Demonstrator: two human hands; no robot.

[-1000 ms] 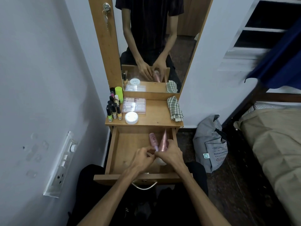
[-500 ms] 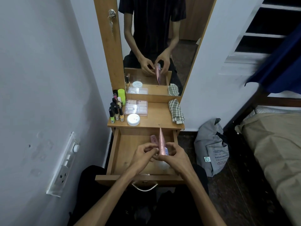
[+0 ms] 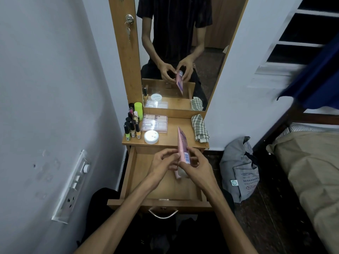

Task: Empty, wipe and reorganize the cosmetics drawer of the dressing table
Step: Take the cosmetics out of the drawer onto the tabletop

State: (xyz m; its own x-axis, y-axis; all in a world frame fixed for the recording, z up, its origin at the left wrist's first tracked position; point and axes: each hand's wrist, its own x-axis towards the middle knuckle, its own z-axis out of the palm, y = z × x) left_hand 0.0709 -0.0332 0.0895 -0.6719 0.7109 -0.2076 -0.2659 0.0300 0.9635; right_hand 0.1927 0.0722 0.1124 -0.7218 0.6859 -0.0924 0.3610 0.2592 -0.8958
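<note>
An open wooden drawer (image 3: pixel 132 173) sticks out below the dressing table top (image 3: pixel 173 141). Above it, both hands hold a pink tube (image 3: pixel 182 143) upright, crimped end up, barcode facing me. My right hand (image 3: pixel 197 168) grips its lower part. My left hand (image 3: pixel 161 165) pinches its left edge with the fingertips. A white cap and a second pink piece (image 3: pixel 177 175) show under my hands; I cannot tell if that piece lies in the drawer or is held. The visible drawer floor is bare wood.
On the top stand several nail polish bottles (image 3: pixel 132 129), a green cylinder (image 3: pixel 138 109), a white round jar (image 3: pixel 151 136), a clear flat box (image 3: pixel 155 123) and a folded checked cloth (image 3: pixel 200 128). A mirror (image 3: pixel 183 43) rises behind. A grey bag (image 3: pixel 240 167) and a bed (image 3: pixel 311 162) are on the right.
The pink tube came up from the drawer floor and now stands upright between both hands. The smaller pink tube seen lying at the drawer's back is no longer visible there.
</note>
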